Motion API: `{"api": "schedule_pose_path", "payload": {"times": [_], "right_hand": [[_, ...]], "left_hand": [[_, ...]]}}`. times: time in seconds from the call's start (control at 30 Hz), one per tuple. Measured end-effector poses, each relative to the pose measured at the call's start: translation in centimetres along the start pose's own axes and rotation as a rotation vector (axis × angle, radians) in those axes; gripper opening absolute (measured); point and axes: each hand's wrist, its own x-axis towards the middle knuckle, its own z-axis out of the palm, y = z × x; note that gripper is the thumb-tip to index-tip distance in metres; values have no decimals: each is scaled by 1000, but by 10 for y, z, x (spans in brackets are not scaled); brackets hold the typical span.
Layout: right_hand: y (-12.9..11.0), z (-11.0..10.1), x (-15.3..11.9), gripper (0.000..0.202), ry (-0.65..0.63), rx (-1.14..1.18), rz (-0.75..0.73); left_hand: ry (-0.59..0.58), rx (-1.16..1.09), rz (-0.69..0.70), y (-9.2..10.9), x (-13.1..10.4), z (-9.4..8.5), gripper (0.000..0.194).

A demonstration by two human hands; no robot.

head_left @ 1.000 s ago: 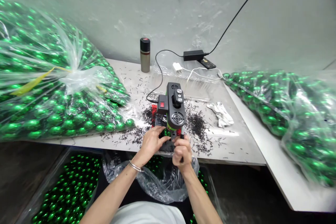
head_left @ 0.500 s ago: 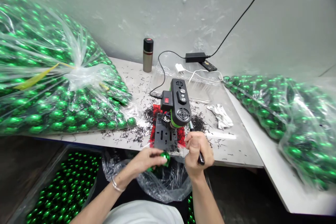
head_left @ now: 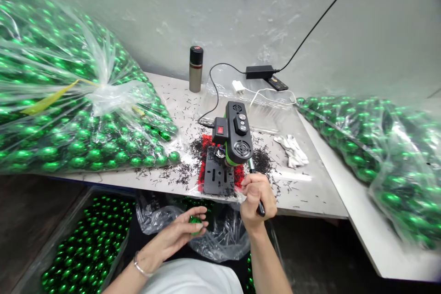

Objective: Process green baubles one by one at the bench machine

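Observation:
A shiny green ball [head_left: 195,219] sits between the thumb and fingers of my left hand [head_left: 182,229], in front of the table edge. Below that hand lies an open clear plastic bag [head_left: 220,241] with green balls partly in view. My right hand [head_left: 259,197] is wrapped round the black-gripped lever [head_left: 261,210] of a small black-and-green bench press machine [head_left: 237,133]. The machine's slotted black base plate [head_left: 218,183] stands on a red mat [head_left: 206,140]. Its tool tip is hidden behind the machine head.
Large clear bags of green balls lie at left [head_left: 79,147] and right [head_left: 361,147]. Black shavings [head_left: 182,172] litter the table. Behind are a bottle [head_left: 196,69], a power adapter [head_left: 259,72] and a phone-like black slab [head_left: 277,83]. White gloves [head_left: 292,150] lie right; a crate of balls [head_left: 86,243] stands below left.
My left hand has moved left and down, away from the base plate's front, with a green ball in its fingers. My right hand stays on the lever.

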Motion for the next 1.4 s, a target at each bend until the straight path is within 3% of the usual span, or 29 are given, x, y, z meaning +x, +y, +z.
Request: {"api": "schedule_pose_path", "payload": {"times": [0.1,0.27,0.53,0.8,0.97,1.17,1.4], "right_hand": [[1,0,-1,25,-12,-10,-13],[2,-2,-2,25,-22,-19,-11],[3,-3,-5,24,-41,-8,-6],[2,-3,-4,25,-49,-2,-6],[2,-3,-4,24,-53,7,-6],[2,-3,-4,24,-60,-15,-22],[1,-5,-2,25,-90,-37,-39]], "left_hand": [[22,181,179,26,-1,18,62],[159,364,479,52,20,34,68],[179,308,559,62,26,40,60],[249,189,521,71,24,50,82],[249,182,611,72,33,52,68],[200,506,681,68,49,48,57],[307,1098,890,65,65,51,34]]}}
